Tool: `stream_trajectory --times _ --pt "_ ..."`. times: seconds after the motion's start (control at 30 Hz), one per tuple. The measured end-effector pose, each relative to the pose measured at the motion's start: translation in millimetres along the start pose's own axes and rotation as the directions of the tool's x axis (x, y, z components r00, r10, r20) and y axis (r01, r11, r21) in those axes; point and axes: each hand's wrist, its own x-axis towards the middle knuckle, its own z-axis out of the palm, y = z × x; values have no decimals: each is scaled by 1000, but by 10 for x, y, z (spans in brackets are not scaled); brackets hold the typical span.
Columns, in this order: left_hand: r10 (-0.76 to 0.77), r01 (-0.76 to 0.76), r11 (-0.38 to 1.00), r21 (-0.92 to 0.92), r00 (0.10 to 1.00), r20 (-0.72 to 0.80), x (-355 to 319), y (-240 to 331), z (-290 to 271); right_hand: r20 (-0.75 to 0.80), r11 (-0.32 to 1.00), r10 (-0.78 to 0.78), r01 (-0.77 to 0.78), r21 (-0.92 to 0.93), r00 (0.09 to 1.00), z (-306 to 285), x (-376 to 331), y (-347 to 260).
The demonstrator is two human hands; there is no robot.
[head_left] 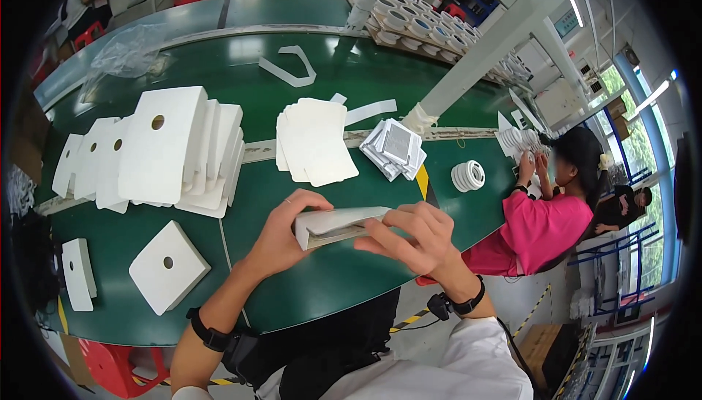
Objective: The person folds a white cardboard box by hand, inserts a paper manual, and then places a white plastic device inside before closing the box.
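In front of my body, a flat white cardboard box [333, 221] is held up above the green table, its long open side facing me. My left hand [280, 238] grips the left end, thumb and fingers round the card. At the other end my right hand [418, 238] has its bent fingers on the edge of the opening. What lies inside the box is too dark to make out. Beyond my hands sit several blank white sheets [318, 144] and a pile of folded printed leaflets [395, 148].
Stacked white card boxes with round holes [172, 144] fill the table's left; two more pieces [168, 268] lie nearer. White rings [468, 175] stand right of the leaflets. A metal post [482, 56] rises behind. A co-worker in pink [548, 228] sits at the right.
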Motion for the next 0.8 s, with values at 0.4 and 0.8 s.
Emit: stream_trajectory --times 0.4,0.8 --pt "142 -53 957 287 943 -301 -1033 859 -562 -152 670 671 -681 -297 726 -328 -1857 1360" --pt "192 549 293 783 768 -611 -2500 1464 -2256 -202 527 789 -808 -262 580 -50 -2959 1747"
